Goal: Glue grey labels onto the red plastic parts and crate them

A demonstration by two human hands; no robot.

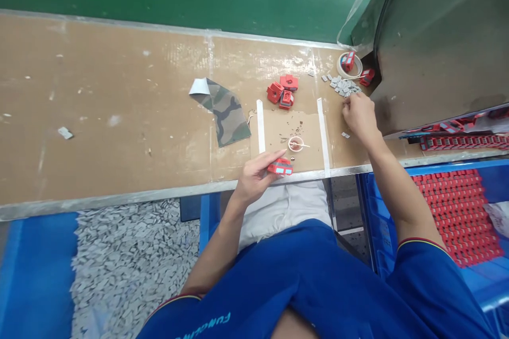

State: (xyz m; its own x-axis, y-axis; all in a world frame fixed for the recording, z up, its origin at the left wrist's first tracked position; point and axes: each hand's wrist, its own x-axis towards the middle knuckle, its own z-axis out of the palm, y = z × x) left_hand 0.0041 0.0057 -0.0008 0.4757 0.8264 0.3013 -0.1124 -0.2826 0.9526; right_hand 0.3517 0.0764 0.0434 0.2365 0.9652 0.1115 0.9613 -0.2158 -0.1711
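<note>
"So, how are the arms held?"

"Both are stretched forward from blue short sleeves [427, 270] over a brown worktop [119, 116]. The left hand [253, 177] is kept at the near edge. The right arm is reached out farther, and the right hand [361, 116] is lowered, knuckles up, at a pile of small grey pieces [341, 85]."

"And is anything grasped?"

"A red block [280, 167] with pale blue windows is gripped between the left thumb and fingers, its body jutting out to the right of that hand. The right fingertips are bunched and hidden; whether a piece is pinched there cannot be told."

"What containers are seen?"

"Just beyond the red block, a small white cup [296, 150] is set, with something reddish-brown inside and a thin white stick laid across its rim. Past the grey pile, another red block [349, 61] is ringed by a tape roll [339, 68]. Below the worktop, a blue bin [40, 280] on the left is heaped with grey pieces, and a blue crate [382, 233] on the right is filled with rows of red parts [457, 212]."
</note>
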